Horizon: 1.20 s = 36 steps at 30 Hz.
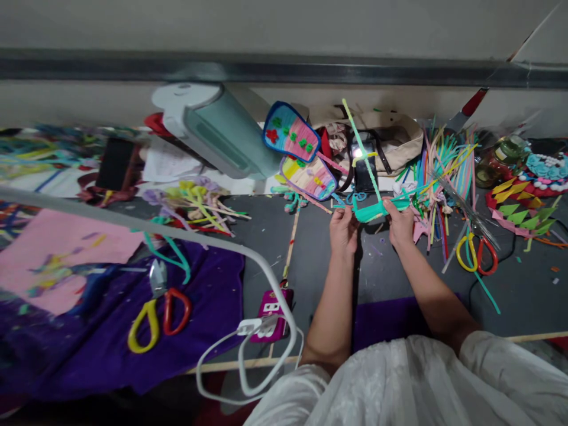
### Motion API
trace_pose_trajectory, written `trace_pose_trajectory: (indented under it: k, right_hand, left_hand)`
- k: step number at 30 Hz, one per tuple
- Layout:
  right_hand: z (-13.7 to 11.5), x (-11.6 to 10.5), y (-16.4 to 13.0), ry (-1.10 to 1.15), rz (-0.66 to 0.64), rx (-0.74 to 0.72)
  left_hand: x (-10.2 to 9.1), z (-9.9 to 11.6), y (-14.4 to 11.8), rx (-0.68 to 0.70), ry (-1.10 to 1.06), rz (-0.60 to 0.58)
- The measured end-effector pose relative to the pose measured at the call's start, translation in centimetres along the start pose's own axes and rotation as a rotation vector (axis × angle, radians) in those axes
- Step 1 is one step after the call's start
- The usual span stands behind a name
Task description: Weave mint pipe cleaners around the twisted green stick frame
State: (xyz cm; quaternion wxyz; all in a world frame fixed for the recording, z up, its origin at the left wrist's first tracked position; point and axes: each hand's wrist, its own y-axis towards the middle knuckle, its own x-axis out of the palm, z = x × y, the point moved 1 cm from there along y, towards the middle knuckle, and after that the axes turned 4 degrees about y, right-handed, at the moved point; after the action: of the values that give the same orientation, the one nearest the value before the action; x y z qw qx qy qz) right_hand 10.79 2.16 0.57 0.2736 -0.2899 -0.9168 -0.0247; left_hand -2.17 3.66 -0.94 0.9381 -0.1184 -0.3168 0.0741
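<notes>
1. The green fuzzy piece [369, 212] is held over the gray table [310, 254]. The left hand [344, 228] pinches its left end; the right hand [400, 223] pinches it near the right.
2. A long pale stem [361, 142] pokes up from it. A hard tug could bend it.
3. The messy stems [455, 165] beside the right hand might snag it.
4. Left of the left hand there's room to move. The table's front edge [239, 365] is near the white shirt [386, 384].
</notes>
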Motion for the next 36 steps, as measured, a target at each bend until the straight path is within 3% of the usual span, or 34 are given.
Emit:
trace_pose_trajectory:
  k: [10,18,23,31,36]
  right_hand:
    - [0.0,0.2,-0.4,0.012,-0.052,-0.039]
    - [-0.5,0.2,-0.8,-0.131,-0.096,-0.134]
    - [-0.3,-0.1,-0.9,-0.281,-0.112,-0.221]
    - [-1.4,0.3,-1.5,-0.373,-0.112,-0.306]
    - [-1.9,0.6,-1.7,-0.396,-0.121,-0.336]
  left_hand:
    - [-0.6,-0.7,0.9,-0.149,-0.079,0.02]
    - [-0.9,-1.2,1.4,-0.228,-0.138,0.059]
    - [-1.0,-0.8,1.2,-0.068,-0.051,0.05]
    - [-0.8,-0.3,0.6,0.237,0.244,0.153]
    - [-0.3,0.3,0.1,0.307,0.334,0.156]
